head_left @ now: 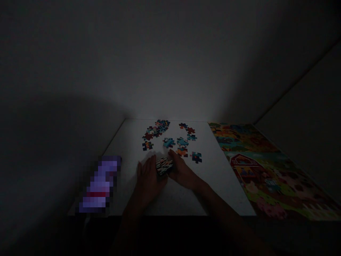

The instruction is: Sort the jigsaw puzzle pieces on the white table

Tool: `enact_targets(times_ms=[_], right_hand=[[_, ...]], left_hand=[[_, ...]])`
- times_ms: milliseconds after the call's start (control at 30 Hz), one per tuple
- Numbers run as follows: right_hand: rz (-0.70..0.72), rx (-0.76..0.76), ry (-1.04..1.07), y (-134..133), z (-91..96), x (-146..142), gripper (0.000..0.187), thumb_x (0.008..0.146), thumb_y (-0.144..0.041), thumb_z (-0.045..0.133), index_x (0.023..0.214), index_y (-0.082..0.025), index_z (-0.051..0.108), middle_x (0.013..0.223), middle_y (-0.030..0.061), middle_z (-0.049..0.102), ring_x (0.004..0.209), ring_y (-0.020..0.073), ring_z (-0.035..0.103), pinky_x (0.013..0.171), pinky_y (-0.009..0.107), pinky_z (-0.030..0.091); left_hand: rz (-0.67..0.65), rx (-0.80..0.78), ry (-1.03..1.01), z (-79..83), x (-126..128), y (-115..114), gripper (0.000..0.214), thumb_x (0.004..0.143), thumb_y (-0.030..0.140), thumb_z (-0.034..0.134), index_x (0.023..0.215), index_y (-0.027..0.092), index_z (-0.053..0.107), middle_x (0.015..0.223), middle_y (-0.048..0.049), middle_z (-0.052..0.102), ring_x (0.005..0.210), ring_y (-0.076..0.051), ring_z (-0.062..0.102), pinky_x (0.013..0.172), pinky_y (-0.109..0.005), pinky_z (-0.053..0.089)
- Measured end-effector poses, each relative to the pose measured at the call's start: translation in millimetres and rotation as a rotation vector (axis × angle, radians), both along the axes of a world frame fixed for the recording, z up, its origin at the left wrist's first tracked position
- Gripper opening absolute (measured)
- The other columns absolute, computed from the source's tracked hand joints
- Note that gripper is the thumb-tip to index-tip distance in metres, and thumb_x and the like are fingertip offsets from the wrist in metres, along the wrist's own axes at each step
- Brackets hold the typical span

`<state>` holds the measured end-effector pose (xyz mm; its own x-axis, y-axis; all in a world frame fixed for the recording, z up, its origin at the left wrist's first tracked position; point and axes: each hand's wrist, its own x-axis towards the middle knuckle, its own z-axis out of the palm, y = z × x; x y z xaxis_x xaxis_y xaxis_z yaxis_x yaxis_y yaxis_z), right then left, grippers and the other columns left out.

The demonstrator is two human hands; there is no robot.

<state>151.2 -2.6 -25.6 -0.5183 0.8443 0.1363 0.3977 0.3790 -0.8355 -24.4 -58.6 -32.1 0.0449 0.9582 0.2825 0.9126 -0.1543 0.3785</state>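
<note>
Block of joined puzzle pieces (163,166) sits between the two hands, just past the fingertips and low over the table (128,149). From here the left hand (147,183) lies palm down with its fingers (151,164) reaching toward the block's left edge and its thumb out to the far side. The right hand (182,170) comes in from the other side, its fingers (172,154) bent over the block's upper right edge. Both sets of fingers look closed against the block, but the light is too poor for me to tell whether either is truly gripping it.

Beyond the fingertips, loose pieces (156,129) lie in a scattered group, with more just ahead of the right fingers. Well past the right hand lies a farm picture (266,170) with a red barn. Left of the left hand, a purple object (99,185) is pixelated beyond naming.

A joined block flexes at its seams, so even pressure from both sides along the edges will serve better than pinching one corner.
</note>
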Motion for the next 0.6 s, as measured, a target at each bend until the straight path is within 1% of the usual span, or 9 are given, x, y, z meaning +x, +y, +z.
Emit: enact_targets(times_ms=[67, 133, 200, 300, 367, 433, 500, 533, 600], right_hand=[[0.041, 0.069, -0.046, 1, -4.5, 2, 0.084, 0.077, -0.021, 0.064, 0.152, -0.017, 0.026, 0.15, 0.0193, 0.039, 0.139, 0.0357, 0.034, 0.114, 0.058, 0.027], [0.083, 0.142, -0.072, 1, -8.6, 2, 0.084, 0.077, -0.018, 0.061, 0.153, -0.016, 0.025, 0.151, 0.0193, 0.038, 0.141, 0.0352, 0.032, 0.116, 0.058, 0.025], [0.09, 0.191, -0.089, 1, -12.1, 2, 0.085, 0.076, -0.017, 0.059, 0.154, -0.016, 0.024, 0.152, 0.0196, 0.036, 0.142, 0.0352, 0.031, 0.116, 0.058, 0.025], [0.071, 0.214, -0.103, 0, -15.3, 1, 0.087, 0.077, -0.017, 0.057, 0.155, -0.015, 0.019, 0.155, 0.0204, 0.032, 0.144, 0.0349, 0.028, 0.116, 0.058, 0.025], [0.073, 0.214, -0.125, -1, -15.3, 0, 0.088, 0.076, -0.016, 0.055, 0.155, -0.014, 0.015, 0.156, 0.0216, 0.029, 0.146, 0.0348, 0.024, 0.117, 0.059, 0.023], [0.096, 0.204, -0.142, -1, -12.4, -1, 0.088, 0.076, -0.015, 0.054, 0.155, -0.013, 0.015, 0.157, 0.0216, 0.027, 0.147, 0.0349, 0.022, 0.117, 0.062, 0.019], [0.098, 0.182, -0.123, -2, -6.1, -1, 0.084, 0.076, -0.016, 0.054, 0.153, -0.016, 0.021, 0.155, 0.0198, 0.033, 0.144, 0.0346, 0.027, 0.116, 0.062, 0.02], [0.088, 0.163, -0.099, -2, -1.9, -1, 0.081, 0.076, -0.016, 0.055, 0.151, -0.018, 0.026, 0.151, 0.0186, 0.038, 0.141, 0.0342, 0.032, 0.115, 0.061, 0.023], [0.053, 0.116, -0.049, -2, 7.8, -1, 0.07, 0.074, -0.015, 0.059, 0.141, -0.02, 0.041, 0.138, 0.0156, 0.051, 0.128, 0.0326, 0.045, 0.109, 0.057, 0.033]], left_hand=[[0.015, 0.007, 0.011, 0.9, 4, 0, 0.074, 0.079, 0.032, 0.059, 0.144, 0.011, 0.03, 0.143, -0.0218, 0.049, 0.137, -0.036, 0.042, 0.117, -0.065, 0.017], [0.018, 0.006, 0.025, 1.5, 6, 1, 0.071, 0.078, 0.032, 0.059, 0.141, 0.009, 0.034, 0.143, -0.0238, 0.049, 0.137, -0.038, 0.042, 0.116, -0.066, 0.017], [0.025, 0.013, 0.025, 0.9, 8, 1, 0.069, 0.078, 0.032, 0.059, 0.139, 0.009, 0.037, 0.142, -0.0243, 0.049, 0.137, -0.039, 0.041, 0.116, -0.067, 0.018], [0.052, 0.049, 0.029, -2.1, 10, 1, 0.066, 0.079, 0.032, 0.057, 0.138, 0.01, 0.037, 0.141, -0.0235, 0.05, 0.136, -0.038, 0.042, 0.116, -0.067, 0.018], [0.064, 0.077, 0.048, -4.8, 11, 1, 0.067, 0.08, 0.033, 0.057, 0.138, 0.009, 0.036, 0.141, -0.0248, 0.05, 0.135, -0.038, 0.043, 0.116, -0.066, 0.019], [0.05, 0.106, 0.066, -6.4, 12, 1, 0.068, 0.079, 0.033, 0.057, 0.138, 0.007, 0.035, 0.14, -0.0263, 0.049, 0.134, -0.039, 0.044, 0.116, -0.065, 0.021], [0.028, 0.124, 0.074, -6.2, 11, 0, 0.066, 0.079, 0.031, 0.057, 0.136, 0.005, 0.037, 0.14, -0.027, 0.049, 0.134, -0.039, 0.044, 0.115, -0.063, 0.024], [0.02, 0.125, 0.072, -5.4, 11, 1, 0.063, 0.079, 0.03, 0.056, 0.134, 0.005, 0.038, 0.139, -0.0271, 0.05, 0.134, -0.039, 0.044, 0.115, -0.063, 0.024], [0.01, 0.105, 0.056, -3.5, 10, 1, 0.055, 0.079, 0.027, 0.054, 0.129, 0.006, 0.042, 0.135, -0.0262, 0.053, 0.132, -0.039, 0.046, 0.114, -0.064, 0.025]])
